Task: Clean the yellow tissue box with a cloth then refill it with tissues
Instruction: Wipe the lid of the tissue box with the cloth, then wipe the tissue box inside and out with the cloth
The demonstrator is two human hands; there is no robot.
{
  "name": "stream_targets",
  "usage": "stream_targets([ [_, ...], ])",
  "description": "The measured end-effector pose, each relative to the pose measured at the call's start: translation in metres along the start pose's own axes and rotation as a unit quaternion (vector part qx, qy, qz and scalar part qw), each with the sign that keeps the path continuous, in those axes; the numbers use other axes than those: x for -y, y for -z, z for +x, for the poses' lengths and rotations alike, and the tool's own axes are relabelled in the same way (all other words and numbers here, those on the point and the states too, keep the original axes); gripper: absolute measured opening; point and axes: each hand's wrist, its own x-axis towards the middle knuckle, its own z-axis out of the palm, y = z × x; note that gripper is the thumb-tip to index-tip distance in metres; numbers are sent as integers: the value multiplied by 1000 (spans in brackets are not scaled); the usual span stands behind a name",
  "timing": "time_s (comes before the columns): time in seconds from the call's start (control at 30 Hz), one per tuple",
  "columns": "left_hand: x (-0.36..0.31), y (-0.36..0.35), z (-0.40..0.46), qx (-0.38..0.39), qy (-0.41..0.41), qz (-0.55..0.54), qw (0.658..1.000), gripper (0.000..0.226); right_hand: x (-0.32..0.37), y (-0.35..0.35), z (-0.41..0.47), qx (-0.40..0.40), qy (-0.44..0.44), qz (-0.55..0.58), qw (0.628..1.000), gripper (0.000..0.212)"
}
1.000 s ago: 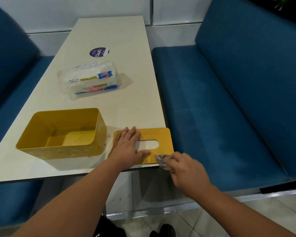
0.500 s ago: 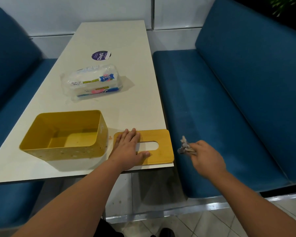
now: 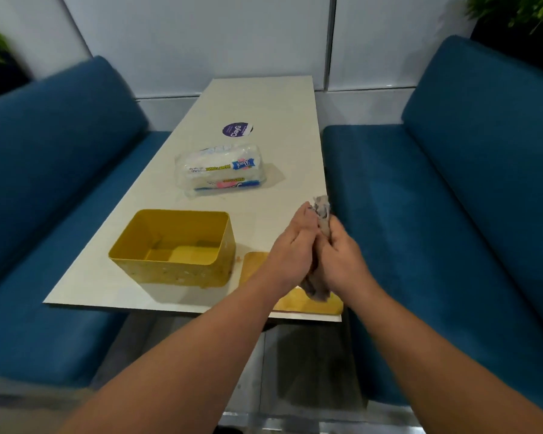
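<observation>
Both hands are closed together on the crumpled grey cloth: the left hand and the right hand are pressed against each other with fingers curled round it, one tuft showing above the knuckles and another below the wrists; whether it is being folded or wrung cannot be told. The grip is held above the table's near right corner. The open yellow plastic tissue box is seen upright on the pale rectangular table, near the front edge and left of the hands, its mouth up and its long axis parallel to that edge. Specks are visible on its front wall, so wiping of the body is judged unfinished. The flat yellow lid lies at the near right corner, mostly hidden under the hands. The clear plastic-wrapped pack of white tissues lies mid-table, its long axis roughly across the table; refilling is judged not yet begun.
</observation>
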Motion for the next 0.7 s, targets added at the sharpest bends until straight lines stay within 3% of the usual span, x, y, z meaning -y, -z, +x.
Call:
stream_targets([
  [0.1, -15, 18, -8, -94, -6, -48, 994, 52, 34, -24, -10, 126, -36, 176, 976, 35],
  [0.2, -20, 46, -18, -180, -32, -86, 979, 43, 56, -48, -15, 208, -27, 188, 960, 46],
  [0.37, -14, 107, -44, -271, -37, 22, 961, 24, 47, -71, 9, 248, 102, -52, 962, 38],
  [0.53, 17, 157, -71, -321, 18, 26, 947, 28, 11, -90, 24, 241, 223, -353, 876, 45],
  [0.7, 49, 191, -89, -278, 34, 117, 953, 20, -6, -116, 31, 210, 274, -422, 838, 44],
])
